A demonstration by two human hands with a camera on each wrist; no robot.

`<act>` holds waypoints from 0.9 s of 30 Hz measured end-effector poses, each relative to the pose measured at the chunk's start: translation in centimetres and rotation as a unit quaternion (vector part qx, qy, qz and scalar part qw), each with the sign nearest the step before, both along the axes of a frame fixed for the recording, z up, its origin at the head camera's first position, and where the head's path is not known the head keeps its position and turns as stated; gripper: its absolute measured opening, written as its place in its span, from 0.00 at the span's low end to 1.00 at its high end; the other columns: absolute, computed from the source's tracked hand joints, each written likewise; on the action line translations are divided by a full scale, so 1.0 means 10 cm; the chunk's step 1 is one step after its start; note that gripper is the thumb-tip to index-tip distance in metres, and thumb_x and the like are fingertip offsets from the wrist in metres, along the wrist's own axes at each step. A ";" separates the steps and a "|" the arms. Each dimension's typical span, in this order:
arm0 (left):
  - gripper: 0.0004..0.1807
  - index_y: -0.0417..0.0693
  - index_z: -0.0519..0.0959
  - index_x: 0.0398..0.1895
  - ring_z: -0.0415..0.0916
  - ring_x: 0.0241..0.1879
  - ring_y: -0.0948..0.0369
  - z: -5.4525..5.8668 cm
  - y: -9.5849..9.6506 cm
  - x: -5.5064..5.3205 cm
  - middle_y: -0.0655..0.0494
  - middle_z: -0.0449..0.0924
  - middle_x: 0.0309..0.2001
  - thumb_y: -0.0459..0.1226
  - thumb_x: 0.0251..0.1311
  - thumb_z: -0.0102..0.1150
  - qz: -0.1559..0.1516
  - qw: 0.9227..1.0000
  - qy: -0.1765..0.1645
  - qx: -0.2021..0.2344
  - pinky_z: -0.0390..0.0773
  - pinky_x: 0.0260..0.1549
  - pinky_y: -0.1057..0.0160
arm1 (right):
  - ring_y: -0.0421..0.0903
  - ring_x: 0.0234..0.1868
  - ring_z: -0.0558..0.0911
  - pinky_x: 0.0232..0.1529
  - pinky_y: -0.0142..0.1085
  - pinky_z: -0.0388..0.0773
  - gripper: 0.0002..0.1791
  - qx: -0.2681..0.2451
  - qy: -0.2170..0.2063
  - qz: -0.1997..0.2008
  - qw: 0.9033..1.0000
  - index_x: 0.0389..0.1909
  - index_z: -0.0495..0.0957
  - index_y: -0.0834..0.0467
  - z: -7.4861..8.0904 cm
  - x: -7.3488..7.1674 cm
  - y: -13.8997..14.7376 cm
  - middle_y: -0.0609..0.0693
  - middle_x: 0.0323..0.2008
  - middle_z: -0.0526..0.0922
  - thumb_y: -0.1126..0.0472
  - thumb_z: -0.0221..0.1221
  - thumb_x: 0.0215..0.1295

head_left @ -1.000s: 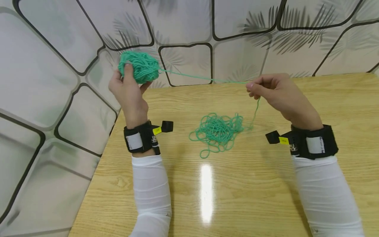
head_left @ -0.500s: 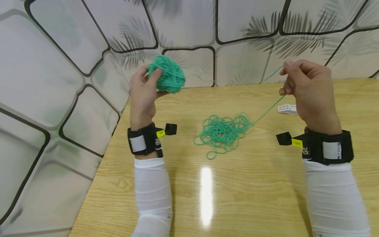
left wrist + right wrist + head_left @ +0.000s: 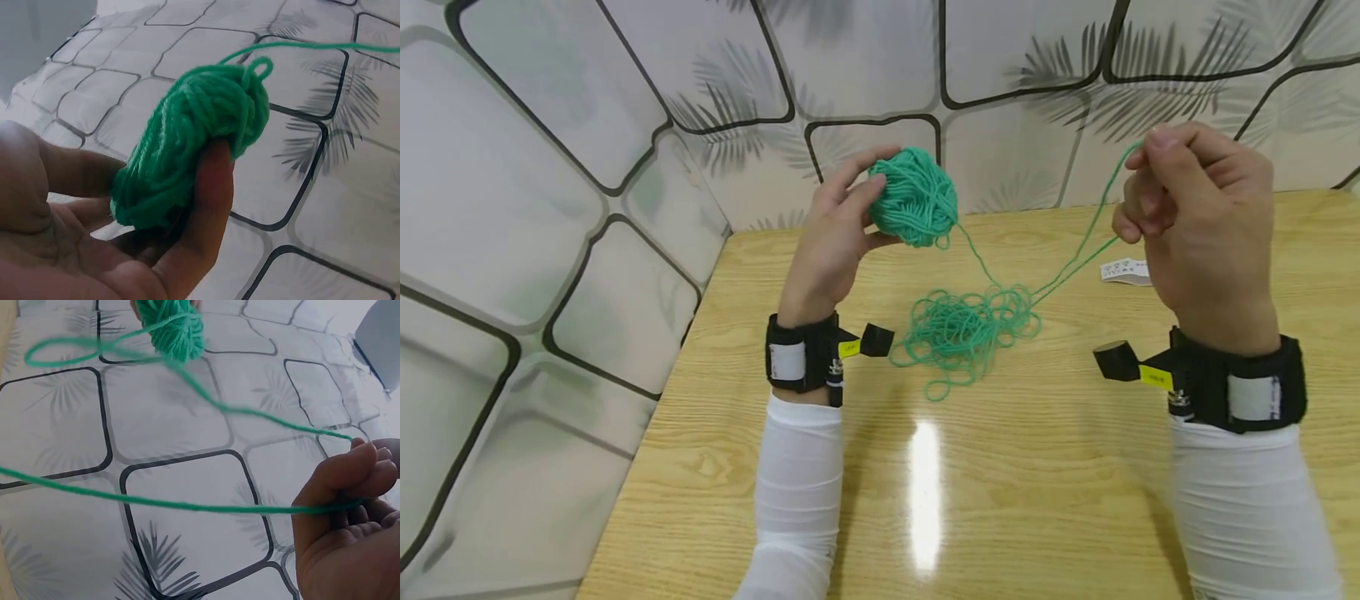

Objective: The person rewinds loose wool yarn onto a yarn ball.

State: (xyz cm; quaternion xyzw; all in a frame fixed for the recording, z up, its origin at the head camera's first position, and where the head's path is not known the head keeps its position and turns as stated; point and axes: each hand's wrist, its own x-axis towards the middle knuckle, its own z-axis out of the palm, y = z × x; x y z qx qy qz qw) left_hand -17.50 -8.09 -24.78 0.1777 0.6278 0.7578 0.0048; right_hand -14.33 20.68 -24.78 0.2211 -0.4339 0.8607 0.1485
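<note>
A green ball of yarn [image 3: 914,198] is held up over the far part of the table by my left hand [image 3: 831,237], thumb and fingers curled round its left side. In the left wrist view the yarn ball [image 3: 187,137] sits between the fingertips, with a small loop sticking out on top. My right hand [image 3: 1213,225], raised at the right, pinches the yarn strand [image 3: 1101,200] between thumb and fingers. In the right wrist view the strand [image 3: 206,508] also runs through the curled lower fingers. Under both hands lies a loose tangle of green yarn [image 3: 958,329] on the table.
The wooden table [image 3: 1000,492] meets a wall [image 3: 1000,150] with a stone and palm-leaf pattern at its back and left. Near my right hand lies a small white printed paper strip [image 3: 1125,272]. Each wrist wears a black strap [image 3: 801,354].
My left hand has carried the yarn ball to the right. The right hand has moved right and up. The stretch of yarn between them has gone from taut to slack, hanging down by the tangle.
</note>
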 end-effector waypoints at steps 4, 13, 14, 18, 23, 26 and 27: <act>0.17 0.41 0.73 0.65 0.81 0.38 0.54 -0.03 -0.01 -0.05 0.47 0.80 0.46 0.33 0.78 0.47 0.019 0.996 -0.025 0.082 0.82 0.42 0.53 | 0.48 0.17 0.57 0.18 0.36 0.58 0.11 0.004 0.020 0.038 0.999 0.31 0.71 0.82 0.01 0.05 0.03 0.60 0.19 0.67 0.77 0.52 0.73; 0.26 0.51 0.65 0.73 0.76 0.38 0.55 -0.11 -0.03 -0.16 0.46 0.74 0.53 0.25 0.77 0.40 0.024 0.979 -0.023 0.202 0.79 0.36 0.61 | 0.52 0.21 0.65 0.22 0.40 0.66 0.10 0.010 0.059 0.128 0.990 0.33 0.70 0.87 0.00 0.14 0.14 0.65 0.24 0.74 0.82 0.43 0.72; 0.25 0.49 0.66 0.73 0.75 0.39 0.55 -0.11 -0.04 -0.16 0.45 0.72 0.56 0.24 0.77 0.38 0.014 0.976 -0.021 0.218 0.79 0.36 0.61 | 0.52 0.21 0.65 0.22 0.40 0.66 0.10 0.002 0.061 0.124 0.990 0.33 0.70 0.87 0.00 0.13 0.16 0.65 0.23 0.74 0.82 0.43 0.72; 0.18 0.42 0.74 0.61 0.75 0.42 0.55 -0.10 -0.06 -0.17 0.45 0.72 0.56 0.28 0.78 0.35 -0.038 0.961 -0.031 0.274 0.82 0.39 0.63 | 0.51 0.20 0.63 0.22 0.40 0.65 0.10 0.010 0.052 0.086 0.995 0.31 0.69 0.85 -0.01 0.08 0.18 0.63 0.21 0.71 0.82 0.45 0.73; 0.11 0.41 0.75 0.40 0.80 0.42 0.55 -0.08 -0.05 -0.15 0.45 0.75 0.47 0.28 0.78 0.39 -0.069 0.939 -0.065 0.330 0.84 0.43 0.62 | 0.50 0.20 0.62 0.21 0.37 0.70 0.09 0.038 0.005 0.067 0.997 0.34 0.74 0.82 -0.05 0.00 0.17 0.62 0.25 0.77 0.79 0.49 0.73; 0.08 0.39 0.73 0.41 0.80 0.43 0.53 -0.07 -0.04 -0.14 0.44 0.74 0.47 0.24 0.75 0.42 -0.069 0.927 -0.100 0.355 0.85 0.43 0.61 | 0.49 0.20 0.63 0.21 0.36 0.72 0.09 0.073 -0.014 0.049 0.996 0.35 0.76 0.80 -0.08 -0.05 0.15 0.61 0.24 0.78 0.76 0.53 0.73; 0.09 0.37 0.73 0.44 0.80 0.45 0.52 -0.07 -0.04 -0.14 0.43 0.75 0.49 0.24 0.75 0.41 -0.071 0.923 -0.112 0.360 0.84 0.44 0.61 | 0.48 0.20 0.64 0.21 0.35 0.73 0.09 0.091 -0.018 0.043 0.995 0.35 0.76 0.80 -0.09 -0.06 0.14 0.59 0.24 0.77 0.75 0.55 0.73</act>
